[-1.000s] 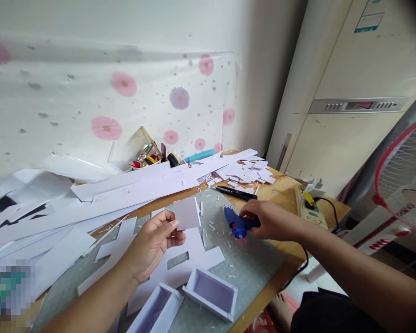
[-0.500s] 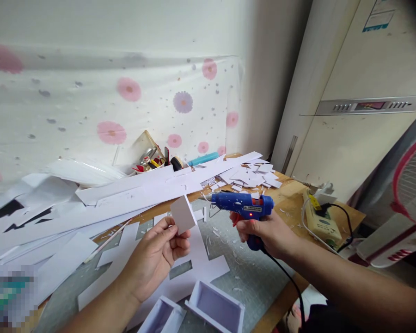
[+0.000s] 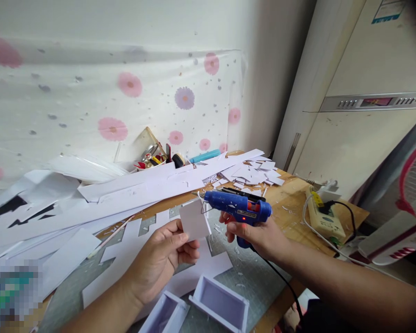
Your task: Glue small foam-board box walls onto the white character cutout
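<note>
Between thumb and fingers, my left hand (image 3: 169, 249) pinches a small white board piece (image 3: 195, 221), held up above the cutting mat (image 3: 263, 266). My right hand (image 3: 254, 233) is wrapped round the handle of a blue glue gun (image 3: 234, 206) with a small red light lit. The gun's nozzle is at the top edge of the piece; whether it touches cannot be made out. Below the hands, two small open white boxes, one on the left (image 3: 162, 314) and one on the right (image 3: 222, 300), rest on the mat.
Long white sheets (image 3: 135, 194) cover the left and back of the table. Scraps (image 3: 253, 173) are piled at the back. A tool container (image 3: 156, 159) stands by the wall. A power strip (image 3: 324, 219) with cords lies at the right edge.
The glue gun has moved left, its nozzle now at the white piece's top edge. The piece has turned more face-on and shifted slightly right with my left hand.
</note>
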Demonstrator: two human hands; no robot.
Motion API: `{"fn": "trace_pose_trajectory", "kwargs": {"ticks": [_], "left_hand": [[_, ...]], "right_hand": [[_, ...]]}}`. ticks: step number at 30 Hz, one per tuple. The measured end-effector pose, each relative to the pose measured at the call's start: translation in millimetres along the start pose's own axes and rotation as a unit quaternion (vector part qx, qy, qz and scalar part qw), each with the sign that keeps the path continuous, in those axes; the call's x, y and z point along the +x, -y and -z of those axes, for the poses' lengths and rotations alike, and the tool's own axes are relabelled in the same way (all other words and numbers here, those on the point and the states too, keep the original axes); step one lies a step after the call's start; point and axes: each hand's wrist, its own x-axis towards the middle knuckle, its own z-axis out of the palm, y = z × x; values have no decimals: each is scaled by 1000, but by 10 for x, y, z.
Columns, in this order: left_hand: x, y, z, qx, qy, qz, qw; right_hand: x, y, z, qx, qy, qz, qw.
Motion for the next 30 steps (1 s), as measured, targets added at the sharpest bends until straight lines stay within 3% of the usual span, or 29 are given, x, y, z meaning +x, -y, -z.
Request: {"fn": "trace_pose_trajectory", "kwargs": {"ticks": [4, 9, 15, 20, 30], "left_hand": [[5, 16, 25, 72, -43, -88, 993], [-32, 53, 121, 168, -74, -217, 959], [-30, -19, 37, 29, -12, -185, 982], [-42, -53, -28, -14, -23, -138, 990], [-78, -51, -88, -5, -28, -151, 988]], "right_hand": [[5, -28, 37, -106, -52, 74, 990], [0, 29, 97, -310, -66, 208, 926], [-50, 94, 149, -419, 2, 295, 859], [-75, 145, 139, -478, 20, 351, 805], [-92, 176, 104, -507, 21, 384, 771]]}}
